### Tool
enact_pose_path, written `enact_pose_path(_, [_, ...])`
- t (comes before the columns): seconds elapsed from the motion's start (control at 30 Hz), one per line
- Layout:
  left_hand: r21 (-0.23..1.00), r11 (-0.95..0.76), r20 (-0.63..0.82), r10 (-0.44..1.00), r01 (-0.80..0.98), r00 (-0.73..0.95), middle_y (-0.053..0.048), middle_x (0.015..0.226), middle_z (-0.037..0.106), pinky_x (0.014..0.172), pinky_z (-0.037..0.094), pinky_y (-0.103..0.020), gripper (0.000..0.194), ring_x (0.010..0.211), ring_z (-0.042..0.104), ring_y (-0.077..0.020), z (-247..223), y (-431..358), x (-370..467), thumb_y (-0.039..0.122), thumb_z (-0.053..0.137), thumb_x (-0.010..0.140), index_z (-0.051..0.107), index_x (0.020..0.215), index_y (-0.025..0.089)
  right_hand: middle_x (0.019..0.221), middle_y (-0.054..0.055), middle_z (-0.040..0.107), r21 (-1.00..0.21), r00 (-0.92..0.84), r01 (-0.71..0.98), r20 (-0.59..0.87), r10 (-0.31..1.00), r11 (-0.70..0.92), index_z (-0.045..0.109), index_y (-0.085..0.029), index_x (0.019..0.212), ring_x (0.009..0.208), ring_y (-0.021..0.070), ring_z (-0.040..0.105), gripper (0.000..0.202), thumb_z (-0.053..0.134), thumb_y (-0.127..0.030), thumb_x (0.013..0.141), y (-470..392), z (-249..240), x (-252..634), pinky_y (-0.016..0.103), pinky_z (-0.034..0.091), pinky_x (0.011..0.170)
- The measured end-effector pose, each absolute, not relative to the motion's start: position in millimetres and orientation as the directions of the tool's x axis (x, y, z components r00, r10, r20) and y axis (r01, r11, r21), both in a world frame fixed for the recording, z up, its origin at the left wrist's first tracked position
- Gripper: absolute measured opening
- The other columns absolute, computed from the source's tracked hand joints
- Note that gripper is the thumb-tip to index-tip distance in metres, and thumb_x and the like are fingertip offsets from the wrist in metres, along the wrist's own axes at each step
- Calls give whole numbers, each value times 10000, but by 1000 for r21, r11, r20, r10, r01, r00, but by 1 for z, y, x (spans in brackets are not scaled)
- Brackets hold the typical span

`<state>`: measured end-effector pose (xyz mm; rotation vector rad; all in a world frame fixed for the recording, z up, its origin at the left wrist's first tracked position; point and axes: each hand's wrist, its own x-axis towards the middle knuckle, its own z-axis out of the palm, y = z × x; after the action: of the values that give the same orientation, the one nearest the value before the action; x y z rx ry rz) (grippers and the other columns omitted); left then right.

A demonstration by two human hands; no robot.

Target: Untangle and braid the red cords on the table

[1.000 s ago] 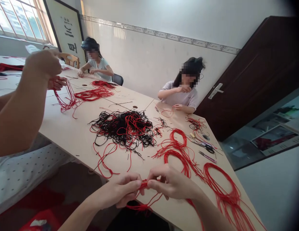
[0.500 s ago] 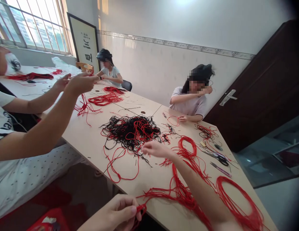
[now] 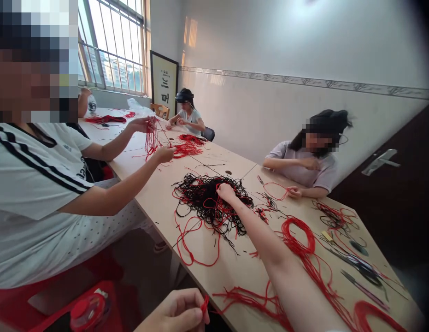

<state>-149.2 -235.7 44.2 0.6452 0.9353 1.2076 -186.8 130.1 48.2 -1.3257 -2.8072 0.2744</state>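
My left hand (image 3: pixel 181 312) is closed at the table's near edge, with a short bend of red cord (image 3: pixel 205 303) pinched between thumb and fingers. My right arm reaches out across the table, and my right hand (image 3: pixel 226 192) rests at the top of a tangled pile of black cords (image 3: pixel 196 196) with red ones mixed in. Its fingertips are pinched on a red cord (image 3: pixel 218 187) of that pile. Loose red cord loops (image 3: pixel 191 260) lie on the near side of the pile. A bundle of red cords (image 3: pixel 250 302) lies beneath my right forearm.
Coiled red cords (image 3: pixel 313 240), scissors (image 3: pixel 364 267) and tweezers (image 3: pixel 364 289) lie to the right on the table (image 3: pixel 235 163). A co-worker (image 3: pixel 38 170) on the left handles red cords. Two others sit across the table. A red stool (image 3: pixel 110 299) stands below left.
My right hand has moved forward from above the pile's near edge onto its top and pinched a red cord. My left hand keeps its hold. The view has swung left.
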Motion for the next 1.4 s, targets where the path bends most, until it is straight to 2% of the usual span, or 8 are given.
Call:
enact_pose_path(0.13, [838, 201, -205, 978, -508, 49, 27, 468, 494, 330, 110, -187, 460, 324, 263, -29, 27, -231, -153, 599, 594, 727, 501, 712, 149, 1116, 87, 576, -153, -635, 768, -65, 769, 622, 552, -138, 1123, 958, 195, 586, 293, 525, -321, 895, 135, 41, -180, 394, 498, 815])
enact_pose_path(0.57, [773, 194, -221, 975, -604, 30, 44, 426, 463, 328, 102, -172, 449, 304, 223, -6, 32, -219, -157, 558, 671, 672, 479, 657, 152, 1116, 86, 576, -205, -579, 807, -85, 811, 554, 552, -137, 1124, 954, 195, 587, 296, 523, -324, 896, 148, 57, -180, 393, 499, 811])
enact_pose_path(0.73, [800, 170, -191, 981, -575, 24, 35, 456, 486, 326, 113, -171, 410, 309, 235, -9, 21, -222, -160, 535, 636, 724, 500, 688, 150, 1120, 89, 573, -272, -515, 837, -98, 851, 475, 549, -136, 1129, 956, 195, 587, 296, 535, -311, 890, 140, 44, -181, 392, 501, 809])
enact_pose_path(0.87, [779, 164, -219, 976, -605, -18, 36, 449, 466, 331, 114, -166, 413, 321, 252, -12, 21, -225, -164, 530, 653, 706, 501, 668, 148, 1104, 88, 582, -383, -516, 800, -48, 855, 462, 557, -133, 1113, 942, 190, 592, 285, 535, -309, 891, 136, 52, -182, 382, 503, 803])
enact_pose_path(1.03, [723, 179, -282, 958, -667, -49, 35, 450, 459, 346, 115, -154, 428, 339, 273, -13, 30, -221, -165, 517, 713, 637, 502, 649, 146, 1010, 63, 616, -603, -565, 637, 58, 823, 480, 587, -125, 1030, 870, 168, 607, 255, 525, -332, 895, 134, 93, -179, 361, 509, 767])
enact_pose_path(1.2, [678, 120, -295, 948, -725, -118, 55, 445, 445, 354, 171, -148, 416, 342, 278, -13, 36, -213, -165, 461, 771, 591, 518, 693, 147, 738, 24, 627, -836, -664, 303, 159, 731, 457, 565, -128, 869, 642, 108, 613, 210, 463, -309, 903, 112, 141, -157, 259, 514, 644])
enact_pose_path(1.3, [648, 85, -347, 917, -757, -195, 53, 485, 474, 377, 199, -137, 457, 369, 311, -11, 42, -205, -168, 415, 818, 522, 498, 714, 151, 637, -23, 562, -903, -716, 115, 213, 665, 413, 531, -158, 830, 520, 80, 561, 204, 488, -355, 852, 89, 161, -137, 225, 494, 566])
enact_pose_path(1.4, [682, 5, -328, 896, -731, -300, 43, 524, 508, 394, 226, -137, 464, 399, 349, -20, 52, -197, -174, 381, 820, 514, 484, 742, 156, 564, -63, 484, -931, -762, -5, 240, 602, 364, 521, -172, 812, 449, 66, 502, 243, 548, -412, 786, 62, 174, -118, 208, 443, 490])
